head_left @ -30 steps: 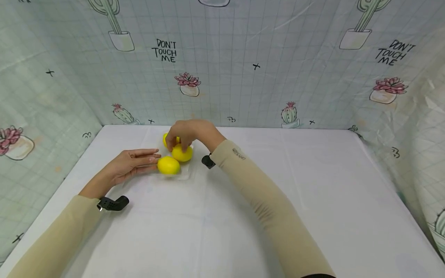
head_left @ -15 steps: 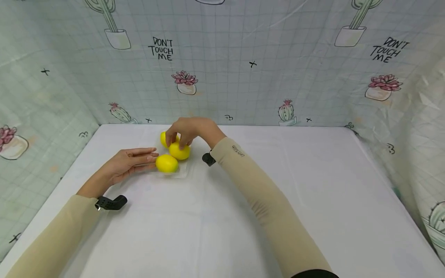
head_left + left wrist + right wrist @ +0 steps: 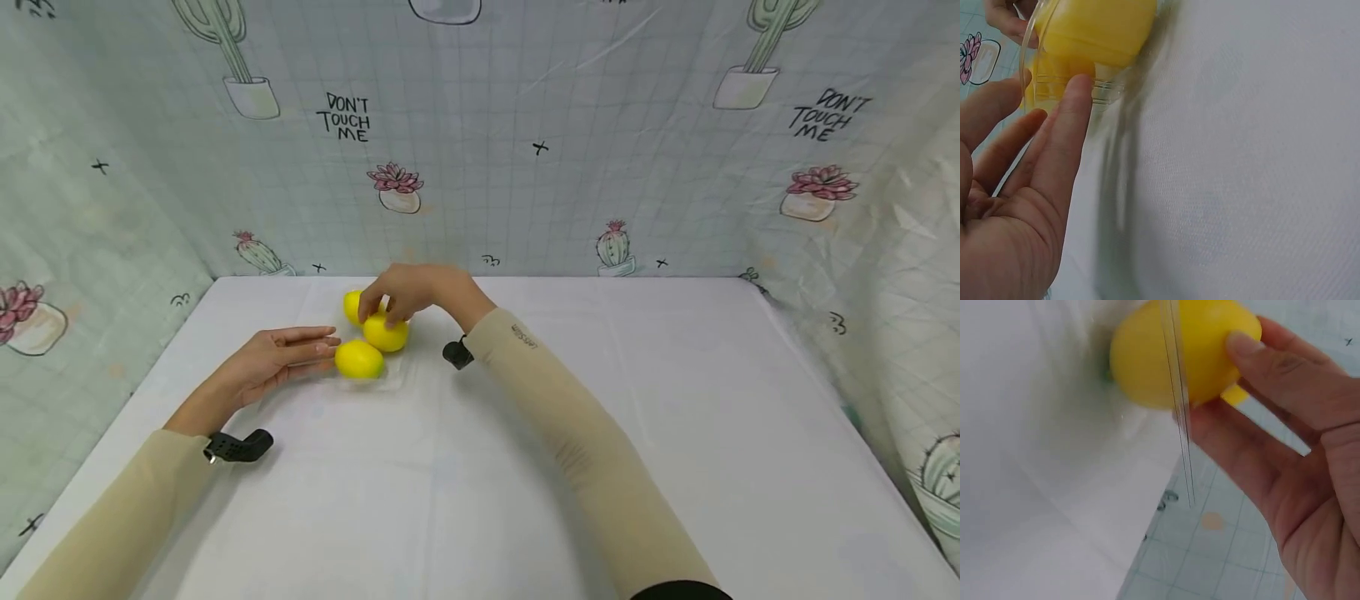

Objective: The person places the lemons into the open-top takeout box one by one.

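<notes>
Three yellow lemons sit together in a clear plastic container at the table's back left. My right hand reaches in from above and pinches the middle lemon between thumb and fingers; the right wrist view shows the thumb on the lemon behind the see-through wall. Part of the back lemon is hidden by those fingers. The front lemon lies nearest me. My left hand has its fingers straight, fingertips right at the container's left side, as the left wrist view shows at the clear wall.
A white cloth covers the table. Behind it hangs a grid-patterned curtain printed with cacti, and more of it hangs at both sides. Each wrist wears a dark band with a camera, the left one close over the cloth.
The head view has shifted slightly. My right wrist has moved a little to the right, with its fingers still on the middle lemon. The left hand and the lemons keep their places.
</notes>
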`<state>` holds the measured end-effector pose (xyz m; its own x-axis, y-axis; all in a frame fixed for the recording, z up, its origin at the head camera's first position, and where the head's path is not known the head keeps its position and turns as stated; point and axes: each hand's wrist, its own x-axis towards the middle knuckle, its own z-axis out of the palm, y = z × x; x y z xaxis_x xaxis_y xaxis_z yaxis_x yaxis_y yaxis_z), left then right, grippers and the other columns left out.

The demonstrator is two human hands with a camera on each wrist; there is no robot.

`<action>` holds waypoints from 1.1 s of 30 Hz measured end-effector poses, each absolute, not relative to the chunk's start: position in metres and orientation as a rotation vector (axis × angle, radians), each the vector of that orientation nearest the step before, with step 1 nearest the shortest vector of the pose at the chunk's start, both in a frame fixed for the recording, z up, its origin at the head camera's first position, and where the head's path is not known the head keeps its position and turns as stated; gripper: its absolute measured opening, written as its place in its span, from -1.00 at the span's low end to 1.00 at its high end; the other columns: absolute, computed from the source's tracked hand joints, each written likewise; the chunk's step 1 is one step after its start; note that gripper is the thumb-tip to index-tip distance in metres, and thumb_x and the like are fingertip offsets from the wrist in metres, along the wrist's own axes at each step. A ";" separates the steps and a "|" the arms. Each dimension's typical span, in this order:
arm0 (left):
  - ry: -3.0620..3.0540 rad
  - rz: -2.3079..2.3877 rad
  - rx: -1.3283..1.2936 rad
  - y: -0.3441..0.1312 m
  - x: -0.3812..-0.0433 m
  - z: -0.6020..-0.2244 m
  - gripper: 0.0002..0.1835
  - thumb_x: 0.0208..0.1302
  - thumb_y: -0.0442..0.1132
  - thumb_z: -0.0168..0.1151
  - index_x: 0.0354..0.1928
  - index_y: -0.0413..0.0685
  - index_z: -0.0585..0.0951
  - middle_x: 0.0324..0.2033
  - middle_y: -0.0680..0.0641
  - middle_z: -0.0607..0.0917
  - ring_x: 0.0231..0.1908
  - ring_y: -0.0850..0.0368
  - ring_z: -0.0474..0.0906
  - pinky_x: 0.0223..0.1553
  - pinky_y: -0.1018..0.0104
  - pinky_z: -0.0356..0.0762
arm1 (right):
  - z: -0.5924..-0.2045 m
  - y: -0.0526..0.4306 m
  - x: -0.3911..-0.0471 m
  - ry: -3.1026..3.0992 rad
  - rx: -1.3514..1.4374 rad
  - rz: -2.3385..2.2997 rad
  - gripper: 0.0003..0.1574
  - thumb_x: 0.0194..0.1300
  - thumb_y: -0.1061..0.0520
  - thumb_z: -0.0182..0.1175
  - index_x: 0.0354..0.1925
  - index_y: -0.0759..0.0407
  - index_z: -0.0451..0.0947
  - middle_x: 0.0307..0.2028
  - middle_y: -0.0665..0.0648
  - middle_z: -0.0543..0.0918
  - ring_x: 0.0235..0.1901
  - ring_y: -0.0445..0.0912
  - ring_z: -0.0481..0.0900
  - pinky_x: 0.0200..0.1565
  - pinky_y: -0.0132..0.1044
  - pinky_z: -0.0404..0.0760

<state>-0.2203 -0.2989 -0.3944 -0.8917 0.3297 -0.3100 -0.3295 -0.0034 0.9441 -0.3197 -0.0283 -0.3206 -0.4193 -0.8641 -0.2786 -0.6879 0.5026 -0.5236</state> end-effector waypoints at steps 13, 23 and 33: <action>1.907 1.945 -0.071 -0.290 -0.220 -0.397 -0.26 0.41 -0.31 0.30 0.51 -0.37 0.20 0.04 0.06 0.75 0.03 0.22 0.71 0.10 0.24 0.67 | -0.343 0.057 -0.290 2.610 -1.333 -0.536 -0.51 0.50 0.11 0.21 0.35 -0.02 0.52 0.30 0.00 0.56 0.21 -0.03 0.56 0.18 -0.30 0.63; 1.893 1.981 -0.083 -0.290 -0.226 -0.396 -0.25 0.43 -0.34 0.27 0.52 -0.40 0.16 0.04 0.01 0.75 0.00 0.22 0.72 0.10 0.23 0.68 | -0.347 0.155 -0.257 2.766 -1.181 -0.618 -0.51 0.48 0.13 0.24 0.33 0.05 0.53 0.30 0.04 0.57 0.35 -0.02 0.46 0.37 -0.10 0.49; 2.456 1.564 0.070 -0.274 -0.216 -0.398 -0.35 0.56 -0.09 0.13 0.51 -0.28 0.25 0.40 -0.36 0.41 0.20 -0.04 0.60 0.17 0.12 0.65 | -0.359 0.231 -0.220 2.870 -1.012 -0.605 -0.47 0.43 0.18 0.28 0.33 0.13 0.52 0.30 0.11 0.56 0.34 0.06 0.48 0.33 0.02 0.52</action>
